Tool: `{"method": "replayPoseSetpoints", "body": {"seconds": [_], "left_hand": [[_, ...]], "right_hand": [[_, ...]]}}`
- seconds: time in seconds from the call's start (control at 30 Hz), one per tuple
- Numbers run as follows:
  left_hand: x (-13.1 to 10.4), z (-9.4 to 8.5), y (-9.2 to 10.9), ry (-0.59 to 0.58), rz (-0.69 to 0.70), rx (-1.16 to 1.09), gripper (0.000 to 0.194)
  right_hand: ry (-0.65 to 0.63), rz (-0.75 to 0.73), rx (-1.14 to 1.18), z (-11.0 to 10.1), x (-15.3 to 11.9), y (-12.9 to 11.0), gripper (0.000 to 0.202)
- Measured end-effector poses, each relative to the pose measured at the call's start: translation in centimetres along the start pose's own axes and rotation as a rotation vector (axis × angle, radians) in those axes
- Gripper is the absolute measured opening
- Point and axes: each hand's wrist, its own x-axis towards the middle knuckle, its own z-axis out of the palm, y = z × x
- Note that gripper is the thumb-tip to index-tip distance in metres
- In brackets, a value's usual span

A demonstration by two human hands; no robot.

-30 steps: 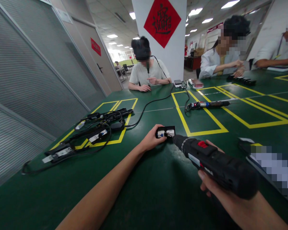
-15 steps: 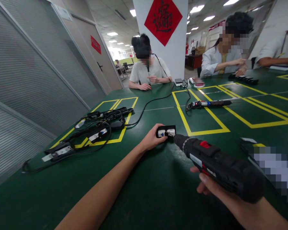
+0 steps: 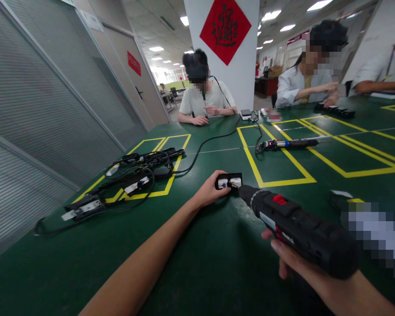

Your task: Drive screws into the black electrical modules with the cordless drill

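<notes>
A small black casing with white parts inside (image 3: 236, 181) stands on the green table (image 3: 197, 254), in front of me. My left hand (image 3: 213, 188) is closed around its left end, thumb on the near side. In my right hand (image 3: 292, 254) is a black power drill (image 3: 289, 224) with red accents, gripped by its handle. The drill points forward and left, and its chuck is at the casing's right part. Where exactly the bit meets the casing is too small to tell. The drill body hides part of my right fingers.
Black cabled assemblies (image 3: 134, 180) lie at the left within yellow tape outlines. A pen-shaped tool with a cable (image 3: 286, 144) lies beyond the drill. Across the table sit a person (image 3: 206, 96) with a screwdriver and, to the right, another person (image 3: 306, 87). A blurred item (image 3: 375, 224) is at the right.
Hardly anything differs. The fingers of my right hand have shifted slightly on the drill's handle, and the view has moved a little. The casing and drill keep their places.
</notes>
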Motion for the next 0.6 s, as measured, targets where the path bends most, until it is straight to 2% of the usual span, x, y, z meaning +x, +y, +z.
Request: {"method": "replayPoseSetpoints", "body": {"seconds": [0.3, 0.6], "left_hand": [[-0.04, 0.13, 0.17, 0.023, -0.026, 0.009, 0.048], [0.12, 0.27, -0.32, 0.028, -0.02, 0.001, 0.051]], "right_hand": [[0.109, 0.002, 0.056, 0.2, -0.07, -0.68, 0.03], [0.096, 0.016, 0.049, 0.0, 0.07, -0.37, 0.032]]}}
